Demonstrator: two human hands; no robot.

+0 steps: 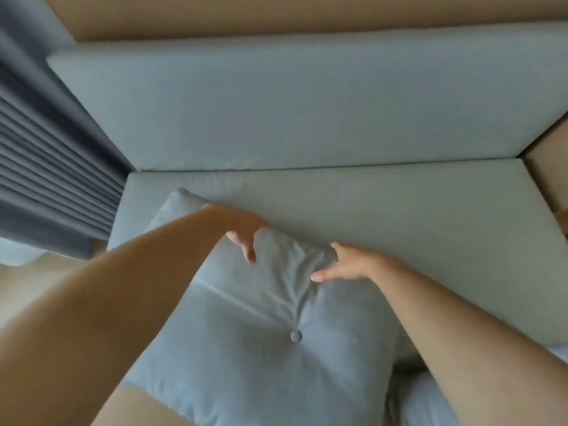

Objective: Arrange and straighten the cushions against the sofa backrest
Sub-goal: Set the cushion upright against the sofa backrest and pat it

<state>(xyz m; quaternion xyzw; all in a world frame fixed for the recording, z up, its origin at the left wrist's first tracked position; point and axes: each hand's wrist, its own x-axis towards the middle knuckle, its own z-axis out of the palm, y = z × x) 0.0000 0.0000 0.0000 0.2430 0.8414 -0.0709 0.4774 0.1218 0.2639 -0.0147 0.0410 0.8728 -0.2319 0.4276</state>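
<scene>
A pale blue square cushion (261, 358) with a button at its centre lies tilted over the front of the sofa seat (399, 216). My left hand (242, 232) grips the cushion's far edge, fingers curled over the fabric. My right hand (347, 264) pinches the same far edge a little to the right, where the cloth is bunched into creases. The flat blue backrest (276, 103) stands bare behind the seat, apart from the cushion.
Grey pleated curtains (46, 179) hang at the left of the sofa. A tan wall (276, 10) runs behind the backrest, and a tan side panel (547, 167) closes the right end. Part of another pale cushion (430, 404) shows at the lower right.
</scene>
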